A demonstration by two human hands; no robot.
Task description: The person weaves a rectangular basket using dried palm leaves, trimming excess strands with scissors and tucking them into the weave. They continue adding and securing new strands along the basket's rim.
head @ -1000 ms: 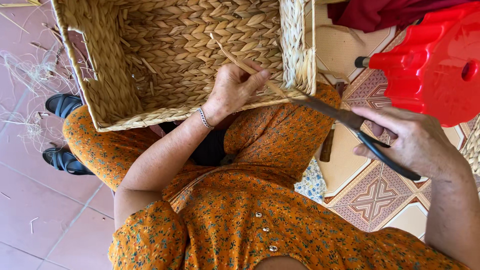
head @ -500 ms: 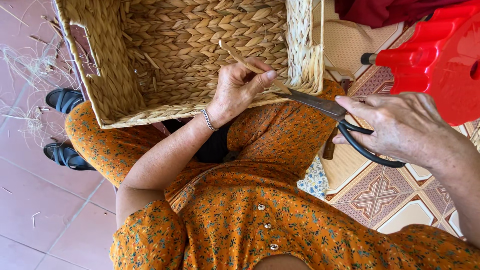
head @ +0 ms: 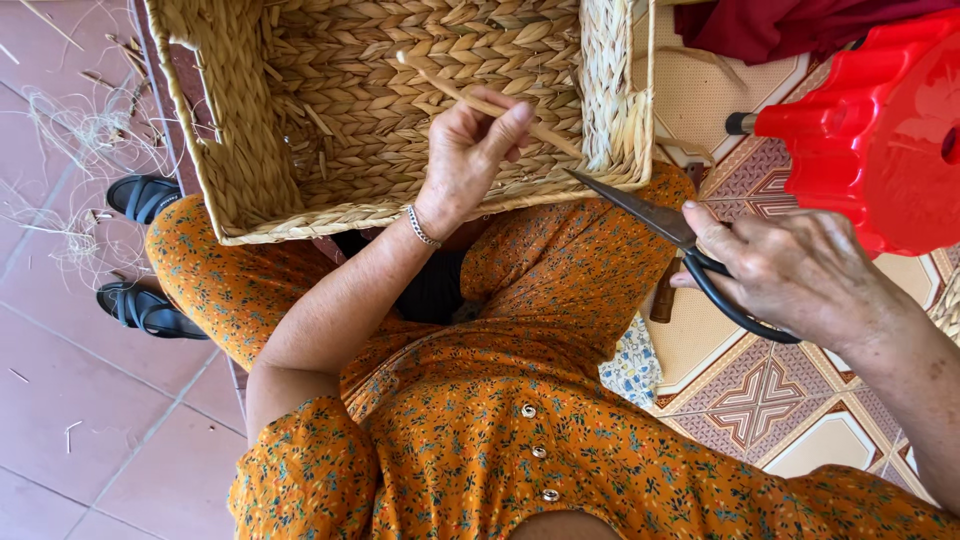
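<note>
A rectangular basket (head: 330, 110) of coarse plaited straw is resting on the person's lap, tilted so its braided inside is facing the camera. The left hand (head: 470, 160) is reaching into it with fingers curled, pinching a thin pale loose strand (head: 480, 102) between thumb and forefinger. To the right, the right hand (head: 800, 275) is gripping black-handled scissors (head: 680, 245), their steel blades lying nearly together and pointing at the basket's near right corner, beside a glossy red plastic stool (head: 880, 130).
</note>
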